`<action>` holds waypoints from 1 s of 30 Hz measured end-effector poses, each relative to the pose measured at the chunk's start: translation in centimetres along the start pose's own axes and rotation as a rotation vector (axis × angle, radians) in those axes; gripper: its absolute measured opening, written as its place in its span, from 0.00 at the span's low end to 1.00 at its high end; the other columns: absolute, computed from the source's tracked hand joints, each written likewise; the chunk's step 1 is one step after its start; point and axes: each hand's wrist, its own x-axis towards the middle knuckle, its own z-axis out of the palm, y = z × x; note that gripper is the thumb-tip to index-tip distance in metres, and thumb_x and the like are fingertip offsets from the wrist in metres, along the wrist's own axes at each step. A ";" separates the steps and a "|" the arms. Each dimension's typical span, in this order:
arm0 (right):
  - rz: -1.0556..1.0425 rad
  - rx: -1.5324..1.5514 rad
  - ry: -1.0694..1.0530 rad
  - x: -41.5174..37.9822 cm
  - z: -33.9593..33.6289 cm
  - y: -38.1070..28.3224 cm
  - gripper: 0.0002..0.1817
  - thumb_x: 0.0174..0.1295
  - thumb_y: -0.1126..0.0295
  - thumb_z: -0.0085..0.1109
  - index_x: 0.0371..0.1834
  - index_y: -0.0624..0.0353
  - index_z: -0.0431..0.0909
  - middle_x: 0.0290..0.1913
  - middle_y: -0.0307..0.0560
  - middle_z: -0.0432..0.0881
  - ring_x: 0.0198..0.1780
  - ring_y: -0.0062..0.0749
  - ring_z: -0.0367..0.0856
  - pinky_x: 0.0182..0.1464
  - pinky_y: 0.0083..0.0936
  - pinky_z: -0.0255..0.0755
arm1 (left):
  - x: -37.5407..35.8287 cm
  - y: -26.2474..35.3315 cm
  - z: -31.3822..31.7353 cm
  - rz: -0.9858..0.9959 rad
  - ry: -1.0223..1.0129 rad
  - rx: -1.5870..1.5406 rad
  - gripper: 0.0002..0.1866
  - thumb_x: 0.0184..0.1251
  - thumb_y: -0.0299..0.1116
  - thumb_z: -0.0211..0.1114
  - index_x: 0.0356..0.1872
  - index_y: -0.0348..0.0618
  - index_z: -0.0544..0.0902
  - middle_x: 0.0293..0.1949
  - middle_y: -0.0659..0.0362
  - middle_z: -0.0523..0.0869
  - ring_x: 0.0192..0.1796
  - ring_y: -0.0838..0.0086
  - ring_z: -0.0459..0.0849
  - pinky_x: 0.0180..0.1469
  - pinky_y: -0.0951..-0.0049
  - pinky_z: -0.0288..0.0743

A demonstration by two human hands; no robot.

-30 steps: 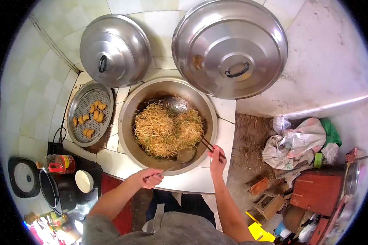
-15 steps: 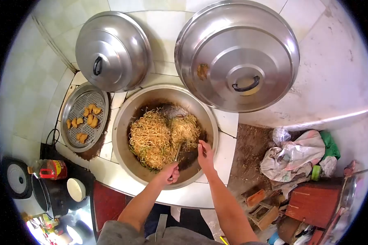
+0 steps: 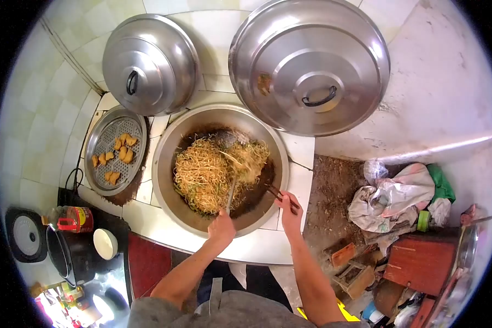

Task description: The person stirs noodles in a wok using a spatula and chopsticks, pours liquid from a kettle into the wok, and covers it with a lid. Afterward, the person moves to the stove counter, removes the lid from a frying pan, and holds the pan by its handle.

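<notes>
A big metal wok [image 3: 165, 210] set into the tiled stove holds a heap of browned noodles [image 3: 199, 175] with bits of green. At its near rim my left hand [image 3: 222, 228] is closed round a long metal-handled cooking utensil [image 3: 232, 194]; the noodles hide its head. Over the right rim, my right hand [image 3: 291, 211] grips a pair of dark chopsticks [image 3: 275, 191], whose tips point into the wok at its bare, oily right side. A smaller clump of noodles [image 3: 249, 161] is raised and blurred right of the main heap.
Two steel lids, a smaller [image 3: 147, 65] and a larger [image 3: 311, 65], lean on the wall behind. A perforated tray [image 3: 106, 188] with several fried pieces stands left. A white bowl [image 3: 105, 244] is nearer. Bags [image 3: 396, 202] and wood [image 3: 421, 265] lie at right.
My left hand has moved slightly up and left with the utensil, and the right-hand noodles are lifted. My right hand has shifted right and down; the chopsticks now show clearly.
</notes>
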 end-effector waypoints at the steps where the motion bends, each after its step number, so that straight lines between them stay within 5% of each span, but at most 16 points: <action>1: 0.005 -0.003 0.006 -0.5 -0.8 -0.3 0.17 0.68 0.62 0.53 0.49 0.66 0.76 0.42 0.45 0.80 0.40 0.26 0.81 0.43 0.19 0.73 | -0.9 -0.1 0.1 0.003 -0.006 0.043 0.12 0.65 0.29 0.49 0.46 0.34 0.66 0.37 0.41 0.83 0.42 0.47 0.83 0.44 0.54 0.77; 13: 0.057 0.030 0.008 1.4 -1.1 2.0 0.14 0.67 0.63 0.53 0.47 0.62 0.78 0.36 0.42 0.80 0.31 0.23 0.81 0.35 0.17 0.74 | -8.8 -5.5 3.8 -0.073 -0.085 -0.324 0.18 0.66 0.37 0.48 0.45 0.28 0.64 0.33 0.32 0.80 0.36 0.41 0.82 0.43 0.50 0.75; 18: 0.213 0.036 0.006 5.9 2.5 4.9 0.15 0.67 0.63 0.53 0.47 0.64 0.77 0.38 0.46 0.80 0.29 0.25 0.81 0.32 0.20 0.78 | -6.0 -4.7 4.6 -0.174 -0.137 -0.669 0.17 0.66 0.34 0.47 0.42 0.24 0.64 0.26 0.36 0.80 0.16 0.53 0.80 0.17 0.58 0.74; 22: 0.363 0.124 0.117 8.5 3.9 8.4 0.15 0.67 0.64 0.52 0.43 0.67 0.76 0.37 0.52 0.80 0.28 0.33 0.84 0.29 0.24 0.80 | -4.1 -3.9 5.1 -0.112 -0.258 -1.079 0.14 0.64 0.33 0.50 0.40 0.29 0.64 0.18 0.50 0.73 0.10 0.63 0.73 0.10 0.64 0.66; 26: 0.355 0.319 0.129 8.1 2.4 6.4 0.14 0.67 0.65 0.51 0.40 0.68 0.75 0.34 0.56 0.80 0.30 0.41 0.85 0.31 0.28 0.81 | -7.1 -4.6 0.6 -0.163 -0.220 -0.985 0.11 0.65 0.33 0.50 0.36 0.33 0.63 0.17 0.52 0.72 0.09 0.66 0.71 0.10 0.66 0.64; 29: 0.268 0.406 0.068 7.0 0.4 2.2 0.14 0.65 0.63 0.53 0.41 0.65 0.74 0.34 0.51 0.81 0.31 0.42 0.84 0.35 0.33 0.80 | -10.1 -5.1 -2.7 0.016 -0.061 -0.744 0.13 0.66 0.35 0.50 0.37 0.32 0.63 0.17 0.49 0.74 0.11 0.65 0.73 0.11 0.65 0.65; 30: 0.232 0.416 0.043 6.3 0.0 0.6 0.14 0.65 0.63 0.53 0.41 0.65 0.75 0.34 0.51 0.81 0.31 0.40 0.84 0.35 0.32 0.80 | -11.1 -4.5 -4.8 -0.050 -0.128 -0.686 0.15 0.67 0.35 0.50 0.39 0.31 0.63 0.20 0.41 0.77 0.18 0.53 0.79 0.20 0.57 0.72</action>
